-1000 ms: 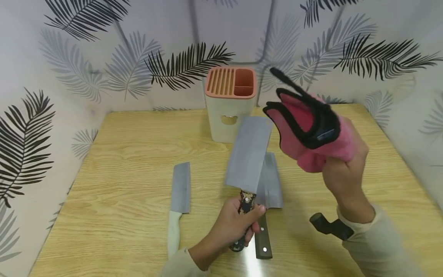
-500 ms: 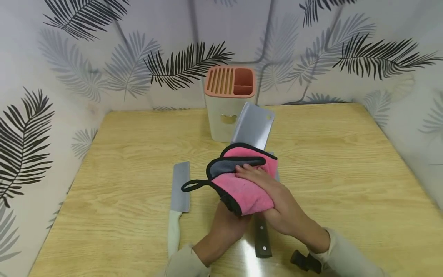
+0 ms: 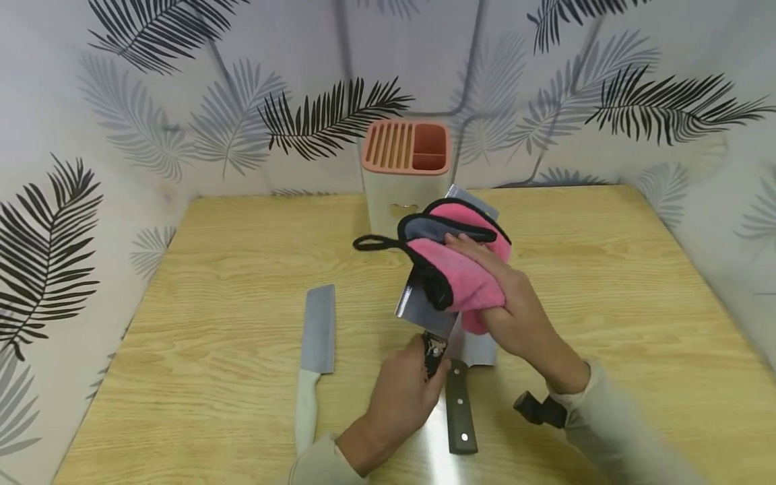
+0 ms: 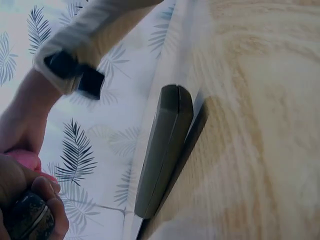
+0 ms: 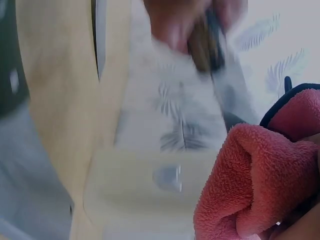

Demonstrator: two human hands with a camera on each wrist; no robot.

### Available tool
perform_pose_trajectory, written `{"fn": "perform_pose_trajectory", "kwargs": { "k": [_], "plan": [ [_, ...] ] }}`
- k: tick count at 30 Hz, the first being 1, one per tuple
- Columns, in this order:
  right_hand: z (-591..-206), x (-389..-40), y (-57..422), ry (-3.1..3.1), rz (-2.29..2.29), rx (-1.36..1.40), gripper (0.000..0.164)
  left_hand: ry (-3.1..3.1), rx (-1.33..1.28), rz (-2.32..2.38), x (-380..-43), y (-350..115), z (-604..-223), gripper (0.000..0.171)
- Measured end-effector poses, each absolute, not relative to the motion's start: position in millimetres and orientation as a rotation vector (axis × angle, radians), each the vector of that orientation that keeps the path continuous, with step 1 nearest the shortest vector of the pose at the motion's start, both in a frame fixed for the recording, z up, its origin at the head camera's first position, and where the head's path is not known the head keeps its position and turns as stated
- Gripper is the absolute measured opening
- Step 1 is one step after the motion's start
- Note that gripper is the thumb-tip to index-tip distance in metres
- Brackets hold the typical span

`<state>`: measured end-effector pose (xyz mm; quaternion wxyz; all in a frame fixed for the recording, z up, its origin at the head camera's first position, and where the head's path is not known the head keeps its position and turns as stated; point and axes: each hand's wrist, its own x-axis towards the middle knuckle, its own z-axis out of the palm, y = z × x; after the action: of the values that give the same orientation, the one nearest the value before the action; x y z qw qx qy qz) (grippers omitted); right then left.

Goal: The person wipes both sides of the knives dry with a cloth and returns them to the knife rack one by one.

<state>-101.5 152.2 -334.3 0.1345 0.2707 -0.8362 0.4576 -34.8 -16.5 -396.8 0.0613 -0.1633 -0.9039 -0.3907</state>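
My left hand point(image 3: 400, 387) grips the dark mottled handle point(image 3: 434, 351) of a cleaver point(image 3: 424, 306), whose blade points away above the table. In the left wrist view, curled fingers wrap the handle's butt point(image 4: 31, 220). My right hand point(image 3: 509, 286) holds a folded pink cloth point(image 3: 463, 273) with black edging, a grey patch and a loop. The cloth lies over the blade's middle and upper part, fingers bent on top, and the blade's tip shows beyond. In the right wrist view the fluffy cloth point(image 5: 265, 180) fills the lower right.
Under the held cleaver a second one with a dark riveted handle point(image 3: 461, 411) lies on the wooden table point(image 3: 242, 269). A smaller knife with a pale handle point(image 3: 318, 337) lies to the left. Behind stands a cream knife holder point(image 3: 382, 195) with a slotted orange top.
My right hand has brought the cloth from the right onto the blade, then slid it away from the handle toward the tip. The left hand keeps its grip, and the blade has tilted.
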Motion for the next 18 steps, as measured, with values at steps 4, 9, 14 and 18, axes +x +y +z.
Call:
{"fn": "perform_pose_trajectory", "kwargs": {
  "k": [4,9,14,18],
  "plan": [
    [-334,-125,166,-2.406,1.286,0.678,0.061,-2.783,-0.51,-1.244,-32,-16,-398,0.016],
    [-333,-145,185,-2.355,1.28,0.483,0.054,-2.856,-0.54,-1.234,-30,-16,-398,0.016],
    [-314,-147,202,-2.081,1.391,0.228,0.03,-2.889,-0.583,-1.24,-30,-16,-393,0.019],
    [-294,-129,197,-1.87,1.471,0.279,0.033,-2.857,-0.527,-1.329,-35,-17,-390,0.015]
  ]
}}
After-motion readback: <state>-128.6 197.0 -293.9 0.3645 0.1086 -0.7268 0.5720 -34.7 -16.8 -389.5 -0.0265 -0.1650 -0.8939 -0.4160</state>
